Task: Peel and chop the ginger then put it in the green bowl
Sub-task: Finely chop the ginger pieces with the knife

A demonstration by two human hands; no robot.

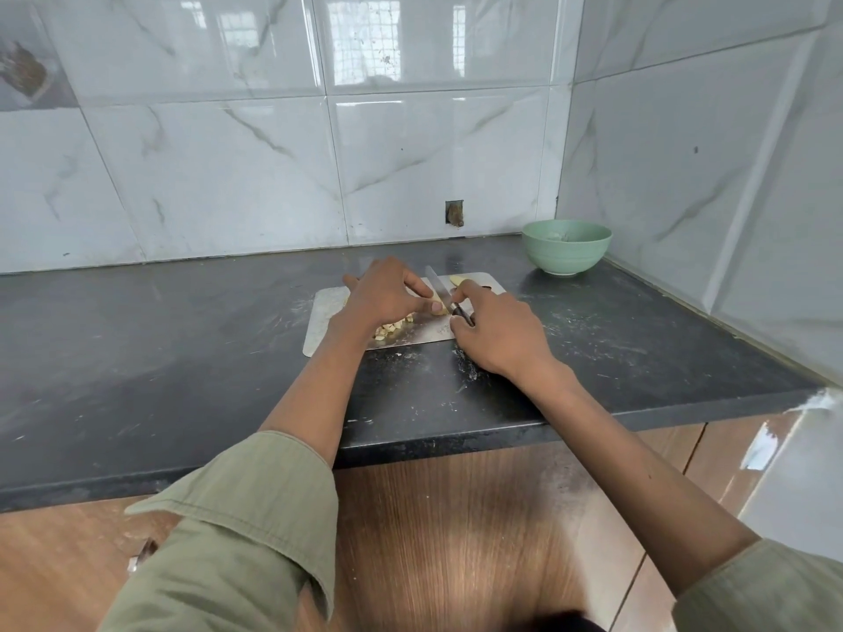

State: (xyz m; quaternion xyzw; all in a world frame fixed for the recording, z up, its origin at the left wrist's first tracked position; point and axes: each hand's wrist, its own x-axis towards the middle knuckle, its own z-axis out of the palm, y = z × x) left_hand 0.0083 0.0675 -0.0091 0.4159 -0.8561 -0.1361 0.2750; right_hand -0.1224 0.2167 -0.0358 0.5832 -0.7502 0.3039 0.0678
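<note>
Left hand (387, 289) pins the peeled ginger (439, 299) on the board (319, 321); right hand (495, 330) grips the knife (439, 287). Chopped bits (393, 329) lie at the board's 7 o'clock; bowl (566, 247) at 2 o'clock. Ginger likely firm, slick: hold it well behind the blade.

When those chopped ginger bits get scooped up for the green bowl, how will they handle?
The chopped ginger pile is many small loose cubes, so it will probably scatter rather than lift as one. Fresh-cut faces likely cling to fingers. The metal cutting board looks smooth and thin; pieces should slide off if it is tipped over the green bowl.
</note>
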